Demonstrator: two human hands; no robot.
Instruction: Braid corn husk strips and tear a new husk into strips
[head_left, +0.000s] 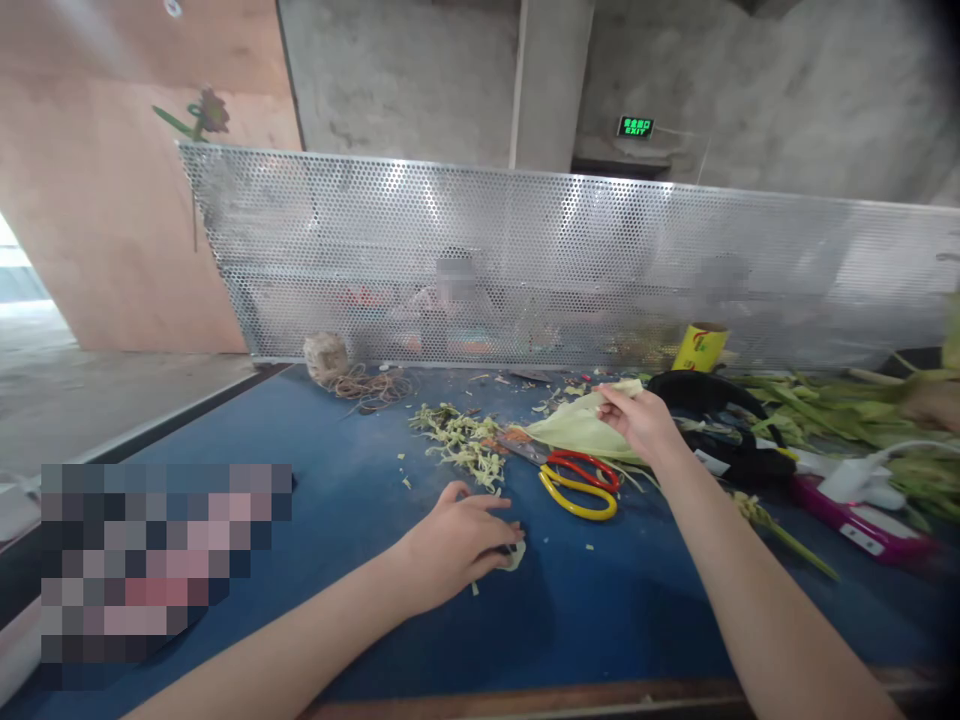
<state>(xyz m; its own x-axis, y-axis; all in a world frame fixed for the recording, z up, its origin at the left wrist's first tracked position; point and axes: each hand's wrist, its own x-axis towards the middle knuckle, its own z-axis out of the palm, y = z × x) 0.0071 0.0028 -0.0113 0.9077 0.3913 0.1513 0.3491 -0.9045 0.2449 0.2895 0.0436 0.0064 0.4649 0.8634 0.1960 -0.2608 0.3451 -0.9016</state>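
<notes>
My right hand (pixel 639 422) is closed on the edge of a broad, pale green corn husk (pixel 574 425), which spreads to the left of the fingers. Lower and to the left, my left hand (pixel 466 540) hangs just over the table with its thumb and forefinger around a small pale husk piece (pixel 516 556); the other fingers are spread. Between the hands lie scissors (pixel 581 492) with one red and one yellow handle loop, their blades pointing up-left. Beside the blades is a heap of curled husk strips (pixel 466 440) with some orange bits.
On the blue table (pixel 315 440), a twine ball (pixel 326 357) sits far left. At right are a black curved object (pixel 712 400), a yellow roll (pixel 701 347), a magenta power strip (pixel 862 520) and husks (pixel 817 415). A perforated metal screen (pixel 420 260) stands behind; a person shows through it.
</notes>
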